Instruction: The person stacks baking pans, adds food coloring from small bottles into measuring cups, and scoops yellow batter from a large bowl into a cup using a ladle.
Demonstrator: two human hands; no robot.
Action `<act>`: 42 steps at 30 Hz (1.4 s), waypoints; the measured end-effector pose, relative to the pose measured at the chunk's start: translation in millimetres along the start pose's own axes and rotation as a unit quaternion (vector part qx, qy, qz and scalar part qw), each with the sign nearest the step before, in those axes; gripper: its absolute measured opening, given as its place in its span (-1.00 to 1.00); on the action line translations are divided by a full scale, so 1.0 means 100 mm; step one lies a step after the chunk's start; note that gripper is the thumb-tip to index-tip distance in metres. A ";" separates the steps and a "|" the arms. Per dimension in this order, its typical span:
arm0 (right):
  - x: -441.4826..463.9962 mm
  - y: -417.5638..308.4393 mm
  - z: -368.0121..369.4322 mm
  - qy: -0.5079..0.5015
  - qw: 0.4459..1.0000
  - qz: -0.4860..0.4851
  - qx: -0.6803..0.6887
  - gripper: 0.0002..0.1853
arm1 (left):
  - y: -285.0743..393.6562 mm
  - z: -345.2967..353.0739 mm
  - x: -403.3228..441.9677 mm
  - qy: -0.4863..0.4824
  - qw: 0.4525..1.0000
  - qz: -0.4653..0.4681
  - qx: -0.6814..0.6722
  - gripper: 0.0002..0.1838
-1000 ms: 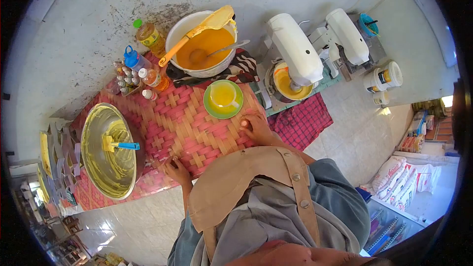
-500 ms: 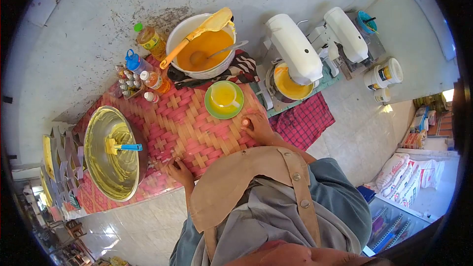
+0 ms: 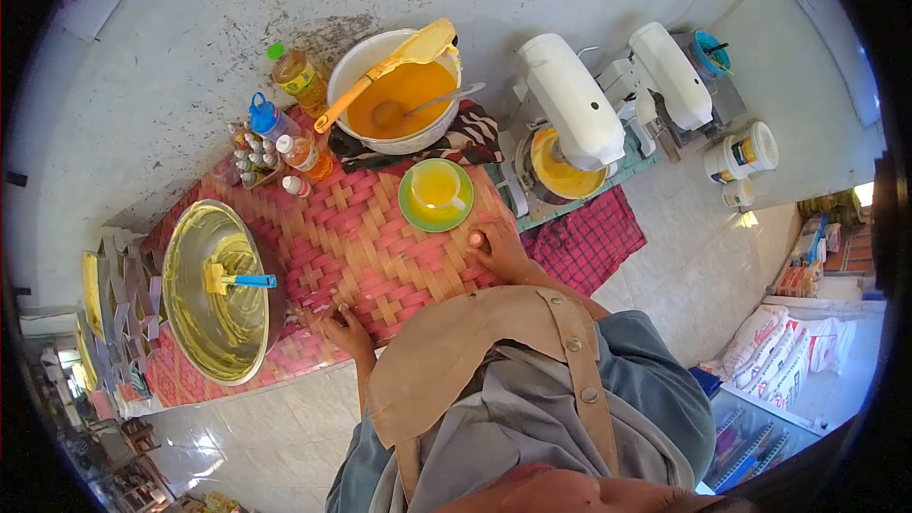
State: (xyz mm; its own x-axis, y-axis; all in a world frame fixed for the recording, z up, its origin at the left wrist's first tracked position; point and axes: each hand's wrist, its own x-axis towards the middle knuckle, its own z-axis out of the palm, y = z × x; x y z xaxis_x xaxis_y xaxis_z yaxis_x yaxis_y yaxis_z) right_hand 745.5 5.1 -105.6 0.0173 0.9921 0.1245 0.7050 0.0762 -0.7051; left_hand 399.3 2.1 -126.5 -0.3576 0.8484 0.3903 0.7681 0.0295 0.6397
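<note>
My left hand (image 3: pixel 349 332) rests at the near edge of the table, fingers apart and holding nothing that I can see. My right hand (image 3: pixel 503 255) lies at the table's right edge, its fingers curled around a small, pale, rounded spot that I cannot make out. Just beyond it, a clear cup (image 3: pixel 438 186) of yellow liquid stands on a green saucer (image 3: pixel 415 218). Left of my left hand sits a large metal bowl (image 3: pixel 261 351) smeared with yellow batter. A spatula with a blue handle (image 3: pixel 255 281) lies in it.
A white pot (image 3: pixel 339 85) of orange-yellow batter has a coated spatula (image 3: pixel 366 82) across its rim and a ladle inside. Bottles (image 3: pixel 302 154) stand beside it. Two stand mixers (image 3: pixel 573 100) (image 3: pixel 671 76) are at the right. Metal moulds (image 3: pixel 123 313) line the left edge.
The view has shifted slightly. Both hands stay in nearly the same places on the table, and nothing else has visibly moved.
</note>
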 end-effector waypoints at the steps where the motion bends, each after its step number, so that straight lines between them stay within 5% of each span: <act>1: 0.00 0.00 0.00 0.012 1.000 -0.015 0.009 -0.56 | -0.02 0.00 -0.02 0.001 1.000 -0.001 0.000 -0.81; 3: 0.00 0.01 0.01 0.024 0.999 -0.030 0.017 -0.56 | 0.08 -0.02 -0.02 -0.003 0.994 -0.069 -0.090 -0.77; 16: 0.00 -0.01 -0.01 0.004 1.000 -0.003 0.003 -0.58 | 0.17 0.00 -0.01 0.021 0.993 -0.055 -0.099 -0.63; 22: 0.00 0.02 0.02 0.019 0.999 -0.031 -0.011 -0.55 | -0.02 0.03 -0.05 0.001 1.000 -0.007 0.026 -0.60; 24: 0.00 0.04 0.03 0.020 0.999 -0.037 -0.007 -0.56 | -0.07 0.07 -0.06 0.013 0.990 -0.068 -0.122 -0.58; 30: -0.01 0.03 0.02 0.002 1.000 -0.010 0.013 -0.56 | 0.22 -0.05 -0.02 0.009 0.990 -0.117 -0.076 -0.58; 42: 0.00 0.02 0.01 0.012 1.000 -0.016 0.005 -0.57 | 0.19 -0.05 -0.01 0.021 0.998 -0.038 -0.050 -0.57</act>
State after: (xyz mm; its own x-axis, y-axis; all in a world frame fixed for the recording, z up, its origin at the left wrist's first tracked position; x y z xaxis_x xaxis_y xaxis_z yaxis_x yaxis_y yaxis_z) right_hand 745.6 5.2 -107.7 0.0119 0.9867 0.1624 0.6982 0.1080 -0.7077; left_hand 411.7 -1.1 -111.4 -0.4366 0.8229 0.3636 0.6819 0.0390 0.7304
